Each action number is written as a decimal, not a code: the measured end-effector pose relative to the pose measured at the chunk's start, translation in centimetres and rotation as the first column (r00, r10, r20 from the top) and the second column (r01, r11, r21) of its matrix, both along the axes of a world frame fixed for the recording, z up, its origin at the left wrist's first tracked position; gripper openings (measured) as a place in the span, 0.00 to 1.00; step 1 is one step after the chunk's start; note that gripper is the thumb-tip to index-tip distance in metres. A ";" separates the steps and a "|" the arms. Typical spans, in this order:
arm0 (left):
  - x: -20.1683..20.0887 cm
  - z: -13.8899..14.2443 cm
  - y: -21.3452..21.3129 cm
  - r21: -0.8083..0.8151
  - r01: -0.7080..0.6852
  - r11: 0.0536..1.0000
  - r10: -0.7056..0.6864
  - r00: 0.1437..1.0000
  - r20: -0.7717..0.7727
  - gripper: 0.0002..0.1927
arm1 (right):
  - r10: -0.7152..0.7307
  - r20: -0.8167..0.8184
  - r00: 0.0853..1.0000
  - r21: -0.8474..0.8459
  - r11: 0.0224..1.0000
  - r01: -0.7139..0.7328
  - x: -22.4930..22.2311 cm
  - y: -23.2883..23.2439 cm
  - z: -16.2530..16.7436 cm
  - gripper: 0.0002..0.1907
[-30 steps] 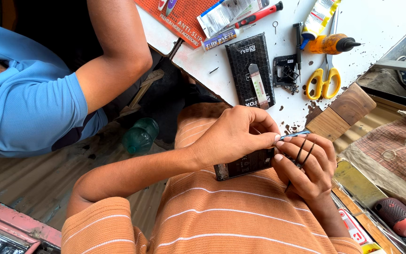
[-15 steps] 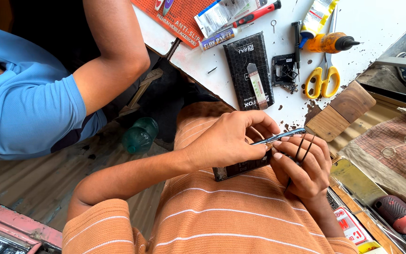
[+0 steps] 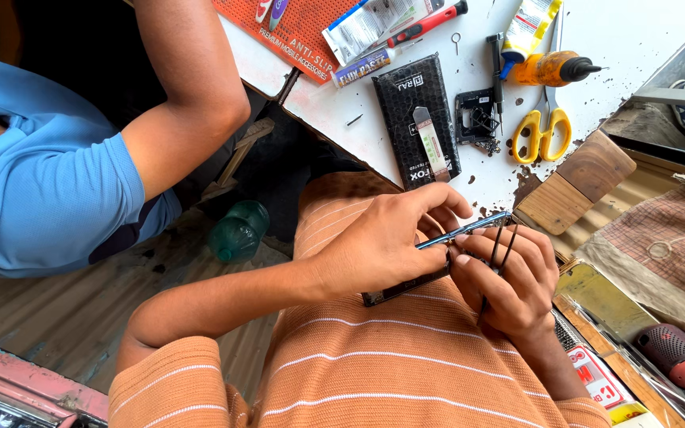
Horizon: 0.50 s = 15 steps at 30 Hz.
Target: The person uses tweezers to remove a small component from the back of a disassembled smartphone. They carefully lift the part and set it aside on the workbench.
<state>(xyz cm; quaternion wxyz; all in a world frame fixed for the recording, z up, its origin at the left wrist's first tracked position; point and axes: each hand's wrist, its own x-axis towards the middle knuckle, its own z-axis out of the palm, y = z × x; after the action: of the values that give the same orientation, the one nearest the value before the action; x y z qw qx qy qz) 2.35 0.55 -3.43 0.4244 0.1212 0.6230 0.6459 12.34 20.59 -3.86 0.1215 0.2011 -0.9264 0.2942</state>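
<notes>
**Both hands closed on a small dark device, metal tool across it**

White table (image 3: 660, 40) top right. Co-worker's blue sleeve (image 3: 41, 190) and bare arm at left, well apart from the work. Orange mat (image 3: 295, 36) with white print at the table's left edge. Black rectangular box (image 3: 418, 119) near the table's front edge, long axis running front to back, grey strip lying on it. Yellow-handled scissors (image 3: 545, 131) to its right, orange glue bottle (image 3: 552, 70) behind them, tip pointing right. Clear flat packet (image 3: 374, 24) at the back edge.

Device (image 3: 402, 287): off the table, over the orange striped shirt, mostly hidden, long axis tilting up to the right. Left hand (image 3: 382, 242) curled shut over it, pinching a thin metal tool (image 3: 469, 230) that points up-right. Right hand (image 3: 509, 277) wrapped around the device's right end, black bands over its fingers.
</notes>
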 end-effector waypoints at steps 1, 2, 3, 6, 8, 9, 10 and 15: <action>0.0 0.2 0.0 -0.011 0.002 1.000 -0.002 1.000 0.011 0.19 | 0.002 0.009 1.000 0.007 1.000 -0.002 0.0 0.0 0.1 0.15; 0.0 0.4 -0.1 -0.023 0.002 1.000 -0.001 1.000 0.022 0.19 | 0.003 -0.002 1.000 -0.001 1.000 -0.003 -0.1 0.0 0.1 0.16; -0.1 0.5 -0.1 -0.017 0.001 1.000 -0.001 1.000 0.015 0.19 | 0.004 -0.012 1.000 -0.009 1.000 -0.004 -0.1 0.0 0.0 0.17; -0.3 0.7 -0.1 -0.010 0.010 1.000 -0.010 1.000 0.007 0.20 | 0.003 -0.027 1.000 -0.013 1.000 -0.003 -0.1 -0.2 -0.2 0.20; -0.3 0.8 0.0 -0.027 0.021 0.999 -0.021 1.000 0.012 0.20 | -0.001 -0.039 0.999 -0.012 1.000 0.001 -0.1 -0.3 -0.4 0.23; -0.3 0.8 0.0 -0.025 0.024 0.999 -0.024 1.000 0.011 0.20 | -0.005 -0.046 0.999 -0.011 1.000 0.005 -0.1 -0.3 -0.5 0.24; -0.4 0.8 0.0 -0.022 0.027 0.999 -0.027 1.000 0.009 0.20 | -0.010 -0.054 0.998 -0.010 1.000 0.010 -0.1 -0.4 -0.6 0.26; -0.2 0.7 0.1 -0.003 0.021 1.000 -0.021 1.000 -0.011 0.19 | -0.017 -0.063 0.998 0.002 1.000 0.017 -0.3 -0.5 -0.7 0.25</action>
<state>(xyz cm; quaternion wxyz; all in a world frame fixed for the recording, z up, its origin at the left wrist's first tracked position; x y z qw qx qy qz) 2.14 0.68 -2.69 0.4279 0.1306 0.6249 0.6399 12.07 20.06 -4.54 0.1527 0.2023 -0.9243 0.2854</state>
